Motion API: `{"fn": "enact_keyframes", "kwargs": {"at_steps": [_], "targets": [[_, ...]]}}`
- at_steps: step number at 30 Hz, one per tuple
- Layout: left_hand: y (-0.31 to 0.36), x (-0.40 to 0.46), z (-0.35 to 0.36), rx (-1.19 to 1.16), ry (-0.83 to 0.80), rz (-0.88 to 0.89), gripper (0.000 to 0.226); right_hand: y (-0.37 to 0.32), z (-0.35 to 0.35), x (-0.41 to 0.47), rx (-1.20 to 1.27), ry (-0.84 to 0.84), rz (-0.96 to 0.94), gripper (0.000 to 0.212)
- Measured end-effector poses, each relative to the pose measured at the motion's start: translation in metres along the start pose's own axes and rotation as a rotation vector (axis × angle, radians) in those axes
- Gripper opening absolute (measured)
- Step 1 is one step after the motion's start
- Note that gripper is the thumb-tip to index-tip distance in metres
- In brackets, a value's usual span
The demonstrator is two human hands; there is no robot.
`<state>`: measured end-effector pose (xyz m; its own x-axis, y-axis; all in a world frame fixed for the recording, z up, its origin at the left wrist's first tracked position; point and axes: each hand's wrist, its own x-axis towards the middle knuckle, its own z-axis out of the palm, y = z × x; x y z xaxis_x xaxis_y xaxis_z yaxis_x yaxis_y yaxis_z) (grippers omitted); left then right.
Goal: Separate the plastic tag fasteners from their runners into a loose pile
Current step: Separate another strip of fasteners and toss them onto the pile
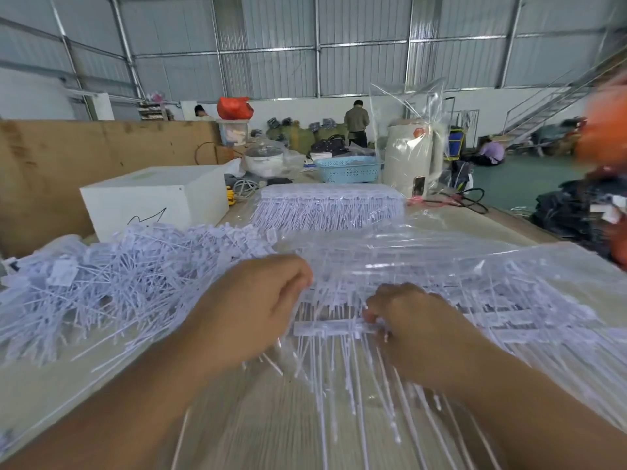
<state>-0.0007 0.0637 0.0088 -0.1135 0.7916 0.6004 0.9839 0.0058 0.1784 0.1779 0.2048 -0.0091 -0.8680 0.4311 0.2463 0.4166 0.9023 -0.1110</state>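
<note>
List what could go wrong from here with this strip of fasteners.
1. The right hand pinches only the runner end; a hard pull by the left hand may break that grip.
2. Freed fasteners may drop into the unseparated stack rather than the loose pile.

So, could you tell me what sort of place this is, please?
Probably a warehouse or packing workshop: corrugated metal walls, a worktable heaped with plastic tag fasteners, and bundled goods stacked on the floor.

No lettering can be read anywhere from here. The white box (154, 197) carries only a black scribble, and the red sticker on the cream water heater (412, 157) is too blurred.
</note>
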Motion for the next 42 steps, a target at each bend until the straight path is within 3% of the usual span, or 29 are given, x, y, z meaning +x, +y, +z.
{"fn": "enact_keyframes", "kwargs": {"at_steps": [2, 4, 8, 12, 17, 19, 21, 23, 27, 33, 38, 42], "targets": [[-0.001, -0.013, 0.002, 0.095, -0.195, 0.04, 0.017, -0.003, 0.001, 0.001, -0.025, 0.0, -0.01, 0.015], [-0.004, -0.018, 0.003, 0.084, -0.291, -0.029, 0.016, -0.007, -0.001, 0.0, -0.027, -0.011, -0.034, 0.018], [-0.003, -0.015, -0.002, 0.026, -0.192, -0.154, 0.012, -0.008, -0.005, -0.003, 0.028, 0.055, -0.066, 0.017], [0.005, -0.016, 0.001, 0.024, -0.049, -0.09, 0.014, 0.0, -0.01, -0.007, 0.055, 0.127, -0.062, 0.007], [0.021, -0.011, 0.013, 0.09, 0.085, -0.025, 0.021, -0.008, -0.007, -0.004, 0.009, 0.166, -0.115, 0.033], [0.023, -0.012, 0.016, 0.091, 0.06, 0.034, 0.021, -0.017, -0.007, -0.003, 0.12, 0.168, -0.175, 0.024], [0.021, -0.015, 0.021, 0.119, 0.002, 0.04, 0.021, -0.022, -0.004, -0.003, 0.145, 0.067, -0.18, 0.011], [0.018, -0.017, 0.025, 0.179, -0.078, 0.007, 0.022, -0.021, 0.001, -0.002, 0.076, -0.034, -0.129, 0.012], [0.014, -0.019, 0.031, 0.336, -0.254, -0.103, 0.036, -0.016, 0.006, 0.001, -0.02, -0.021, -0.029, 0.035], [0.02, -0.02, 0.035, 0.401, -0.198, -0.138, 0.036, -0.018, 0.005, 0.001, -0.1, -0.035, 0.036, 0.028], [0.017, -0.02, 0.037, 0.397, -0.182, -0.151, 0.037, -0.022, 0.007, 0.003, -0.144, -0.052, 0.076, 0.037], [0.015, -0.019, 0.037, 0.342, -0.19, -0.15, 0.047, -0.024, 0.002, 0.003, -0.155, 0.08, 0.051, 0.038]]}}
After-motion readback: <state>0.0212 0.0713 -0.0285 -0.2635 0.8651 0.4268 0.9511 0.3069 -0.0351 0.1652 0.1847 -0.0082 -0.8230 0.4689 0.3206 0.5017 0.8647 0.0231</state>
